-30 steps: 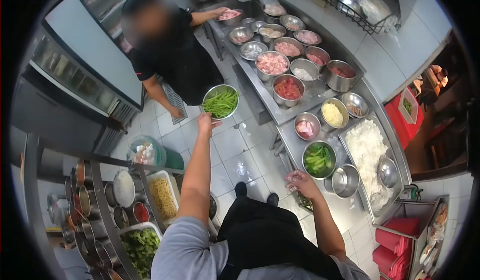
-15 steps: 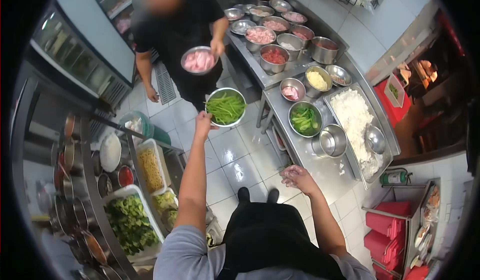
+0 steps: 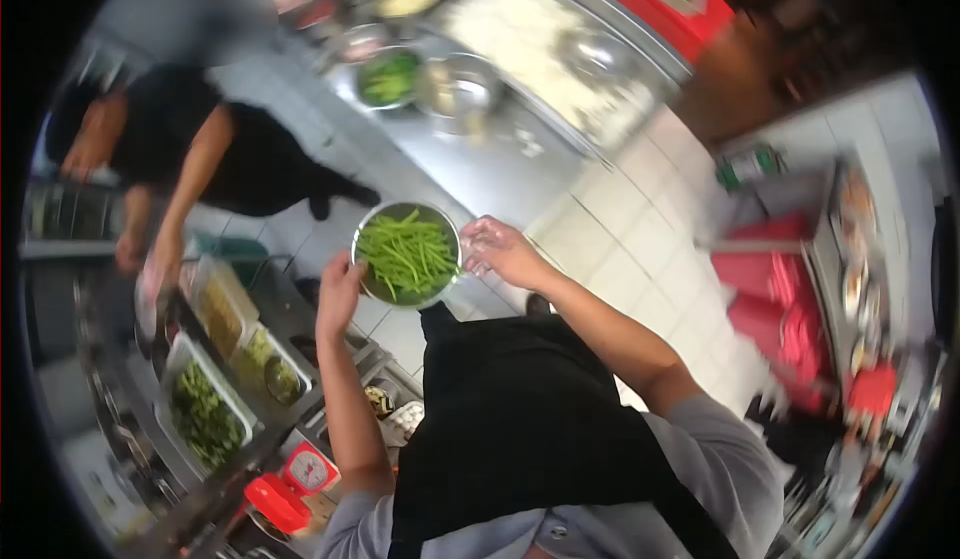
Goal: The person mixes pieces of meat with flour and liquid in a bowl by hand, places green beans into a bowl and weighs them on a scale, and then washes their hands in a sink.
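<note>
A round metal bowl (image 3: 357,234) filled with cut green beans (image 3: 412,252) is in front of my apron. My left hand (image 3: 342,289) grips its left rim, fingers wrapped over the edge. At the right rim is my right hand (image 3: 492,249), its fingers bent and close to the bowl; whether they touch it is hard to tell. At the left, a co-worker (image 3: 180,129) in black leans over the containers, with both hands low near a blurred pale item.
A metal table (image 3: 500,174) holds a bowl of green vegetables (image 3: 388,77), a metal pot (image 3: 460,89) and a tray of white rice (image 3: 530,39). Lower left are trays of leafy greens (image 3: 205,414) and a red scale (image 3: 308,469). Red containers (image 3: 775,299) stand right.
The view has turned right. The bean bowl has come closer to my body, and my right hand has moved up to its rim. The co-worker has moved to the left containers, the meat bowl no longer clear.
</note>
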Demonstrator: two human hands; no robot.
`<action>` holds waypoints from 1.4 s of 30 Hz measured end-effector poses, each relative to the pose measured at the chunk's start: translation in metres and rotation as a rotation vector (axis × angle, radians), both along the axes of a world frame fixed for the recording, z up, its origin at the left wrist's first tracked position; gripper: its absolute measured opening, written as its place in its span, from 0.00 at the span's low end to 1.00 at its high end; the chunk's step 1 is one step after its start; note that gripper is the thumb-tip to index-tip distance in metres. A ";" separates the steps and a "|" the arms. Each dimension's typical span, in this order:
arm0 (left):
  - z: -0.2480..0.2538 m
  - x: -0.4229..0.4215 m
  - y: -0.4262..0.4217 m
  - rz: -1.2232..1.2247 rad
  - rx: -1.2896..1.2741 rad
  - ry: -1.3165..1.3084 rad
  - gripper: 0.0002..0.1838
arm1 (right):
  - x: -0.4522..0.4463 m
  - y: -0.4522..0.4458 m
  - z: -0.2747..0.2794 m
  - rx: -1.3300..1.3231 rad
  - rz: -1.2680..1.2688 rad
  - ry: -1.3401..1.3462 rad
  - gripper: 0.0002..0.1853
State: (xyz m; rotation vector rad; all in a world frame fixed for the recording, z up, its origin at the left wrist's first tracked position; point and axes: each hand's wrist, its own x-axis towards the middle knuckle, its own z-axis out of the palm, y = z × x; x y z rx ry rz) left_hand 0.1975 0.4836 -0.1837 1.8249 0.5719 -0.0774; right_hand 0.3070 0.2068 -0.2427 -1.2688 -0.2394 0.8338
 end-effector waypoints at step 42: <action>-0.311 0.283 -0.174 -0.248 1.260 -0.065 0.21 | -0.015 -0.396 -0.209 -0.276 -0.535 0.181 0.09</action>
